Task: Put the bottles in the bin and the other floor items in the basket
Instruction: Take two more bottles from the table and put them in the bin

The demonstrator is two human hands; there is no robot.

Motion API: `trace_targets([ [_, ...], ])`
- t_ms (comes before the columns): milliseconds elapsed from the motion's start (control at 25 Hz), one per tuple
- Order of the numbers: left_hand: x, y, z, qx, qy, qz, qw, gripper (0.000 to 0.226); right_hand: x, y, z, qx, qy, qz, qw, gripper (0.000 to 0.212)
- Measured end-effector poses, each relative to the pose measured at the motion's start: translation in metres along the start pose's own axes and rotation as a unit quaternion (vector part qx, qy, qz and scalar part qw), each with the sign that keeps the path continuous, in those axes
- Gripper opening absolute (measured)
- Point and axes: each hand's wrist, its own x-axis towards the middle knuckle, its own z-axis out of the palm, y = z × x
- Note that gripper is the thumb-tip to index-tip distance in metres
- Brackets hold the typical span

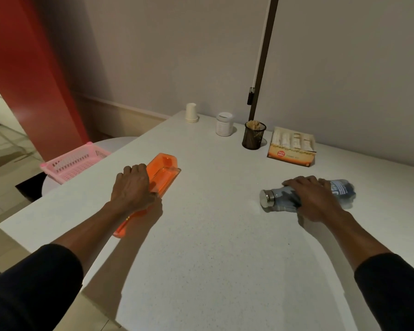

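A long orange translucent plastic tray lies on the white counter, left of centre. My left hand grips its near half, fingers curled over the left rim. On the right, a pale blue bottle with a silver cap lies on its side, cap pointing left. My right hand lies across its middle, fingers curled round it. A pink slotted basket stands on a lower round white table beyond the counter's left edge. No bin is in view.
At the back of the counter stand stacked white paper cups, a white jar, a black mesh cup of wooden sticks and an open box of sachets. A red pillar rises at left; a dark pole runs up the wall.
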Motion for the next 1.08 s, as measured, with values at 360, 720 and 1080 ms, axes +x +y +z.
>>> trace_targets([
  [360, -0.034, 0.007, -0.017, -0.436, -0.059, -0.189, 0.878, 0.084, 0.004, -0.104, -0.037, 0.112, 0.089, -0.084, 0.986, 0.082],
  [720, -0.159, -0.044, -0.074, -0.541, 0.143, -0.287, 0.777, 0.075, -0.002, -0.208, -0.095, 0.286, 0.188, -0.206, 0.917, 0.088],
  [1080, -0.297, -0.122, -0.094, -0.544, 0.262, -0.402, 0.688, 0.06, -0.049, -0.366, -0.129, 0.393, 0.196, -0.351, 0.827, 0.082],
])
